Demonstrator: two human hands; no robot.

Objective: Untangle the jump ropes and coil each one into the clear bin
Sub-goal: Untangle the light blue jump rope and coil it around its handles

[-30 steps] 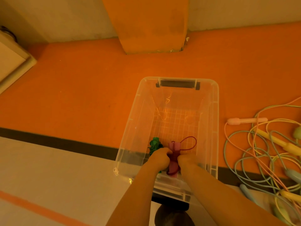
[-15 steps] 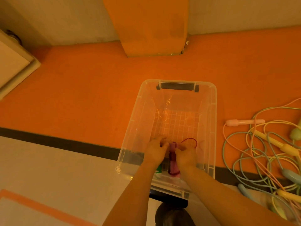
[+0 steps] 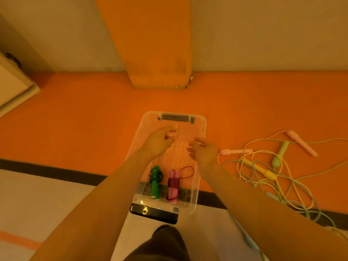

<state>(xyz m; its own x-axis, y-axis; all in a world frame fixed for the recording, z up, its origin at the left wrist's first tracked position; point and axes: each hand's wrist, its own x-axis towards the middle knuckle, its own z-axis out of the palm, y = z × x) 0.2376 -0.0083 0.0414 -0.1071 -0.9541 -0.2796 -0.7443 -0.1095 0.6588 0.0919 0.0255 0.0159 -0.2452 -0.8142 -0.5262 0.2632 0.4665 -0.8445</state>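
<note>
An orange floor ran to a beige wall. On it stood the clear plastic bin, both hands raised above its far half. The left hand and right hand hovered slightly apart, fingers loosely curled, holding nothing. Nearer the person than the hands, inside the bin, lay the coiled green jump rope beside the coiled pink-handled maroon jump rope. Right of the right hand sprawled the tangled pastel jump ropes.

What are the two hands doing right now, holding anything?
Left hand: open, fingers loosely curled, holding nothing, above the clear bin.
Right hand: open, fingers relaxed, holding nothing, also above the bin.
</note>
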